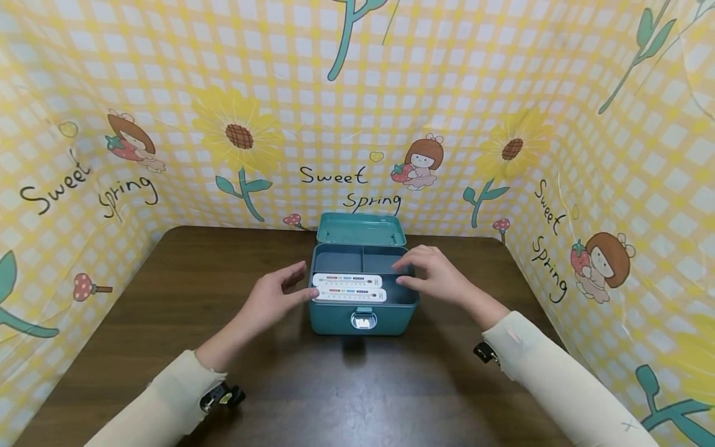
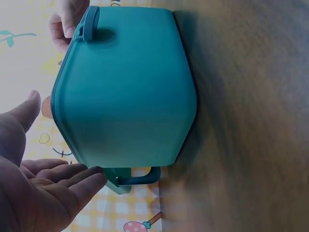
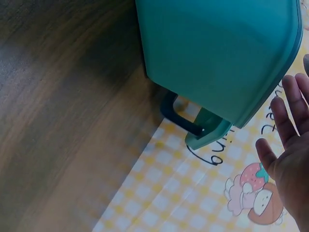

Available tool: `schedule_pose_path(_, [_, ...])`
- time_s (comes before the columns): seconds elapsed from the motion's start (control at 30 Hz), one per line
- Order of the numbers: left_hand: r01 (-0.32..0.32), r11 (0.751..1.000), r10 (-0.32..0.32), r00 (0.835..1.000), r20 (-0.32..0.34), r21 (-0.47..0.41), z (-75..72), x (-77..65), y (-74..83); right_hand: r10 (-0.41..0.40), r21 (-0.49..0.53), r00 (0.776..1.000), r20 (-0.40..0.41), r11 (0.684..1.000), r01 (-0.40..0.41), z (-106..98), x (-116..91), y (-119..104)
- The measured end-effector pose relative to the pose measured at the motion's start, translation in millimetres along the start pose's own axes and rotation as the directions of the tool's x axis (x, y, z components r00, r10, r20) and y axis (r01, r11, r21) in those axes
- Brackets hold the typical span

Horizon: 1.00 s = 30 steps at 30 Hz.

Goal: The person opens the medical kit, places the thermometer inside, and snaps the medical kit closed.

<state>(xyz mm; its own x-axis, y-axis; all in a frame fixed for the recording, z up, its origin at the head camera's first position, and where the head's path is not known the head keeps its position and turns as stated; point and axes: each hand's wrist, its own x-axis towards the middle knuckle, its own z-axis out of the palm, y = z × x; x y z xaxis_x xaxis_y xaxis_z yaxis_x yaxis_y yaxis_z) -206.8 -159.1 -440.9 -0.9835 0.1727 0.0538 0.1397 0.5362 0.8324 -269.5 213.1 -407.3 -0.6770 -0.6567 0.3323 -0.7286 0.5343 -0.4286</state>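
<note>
A teal storage box (image 1: 331,320) stands on the table with its lid (image 1: 361,231) swung back. In its front part lie two white strip thermometers (image 1: 350,295), one behind the other, toward the left. My left hand (image 1: 275,293) is at the box's left side, fingers extended and thumb tip overlapping the end of the nearer thermometer in the head view. My right hand (image 1: 437,274) reaches over the right rim, fingers lightly bent, thumb and forefinger apart with nothing between them. In the left wrist view, the left palm (image 2: 43,193) faces up beside the box wall (image 2: 125,92).
Behind the thermometers, a divider splits the grey tray (image 1: 338,261) into two compartments. A metal clasp (image 1: 364,320) sits on the box front, and a dark handle (image 3: 179,119) sticks out behind. Checked yellow cloth (image 1: 357,112) walls in the brown table (image 1: 223,261) at the back and sides.
</note>
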Motion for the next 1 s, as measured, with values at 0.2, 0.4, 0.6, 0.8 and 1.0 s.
schedule_pose_path(0.2, [-0.01, 1.0, 0.011, 1.0, -0.016, 0.022, -6.1, 10.9, 0.4, 0.037, 0.028, 0.998, -0.055, 0.999, -0.036, 1, -4, 10])
schedule_pose_path(0.4, [-0.025, 0.999, 0.025, 1.0, 0.003, 0.022, -12.2, 24.5, -1.4, 0.105, 0.07, 0.988, -0.114, 0.993, -0.097, 3, -8, 24])
schedule_pose_path(0.6, [-0.037, 0.999, 0.036, 0.999, 0.037, 0.027, -15.7, 40.2, -6.0, 0.197, 0.122, 0.973, -0.121, 0.976, -0.182, 1, -8, 34])
schedule_pose_path(0.8, [-0.007, 1.0, 0.005, 0.998, 0.07, 0.02, -17.8, 55.4, -11.6, 0.303, 0.167, 0.947, -0.104, 0.944, -0.284, 0, -6, 42])
schedule_pose_path(1.0, [-0.004, 1.0, 0.005, 0.994, 0.106, -0.005, -19.7, 75.2, -22.6, 0.397, 0.212, 0.914, -0.088, 0.904, -0.372, 3, -2, 54])
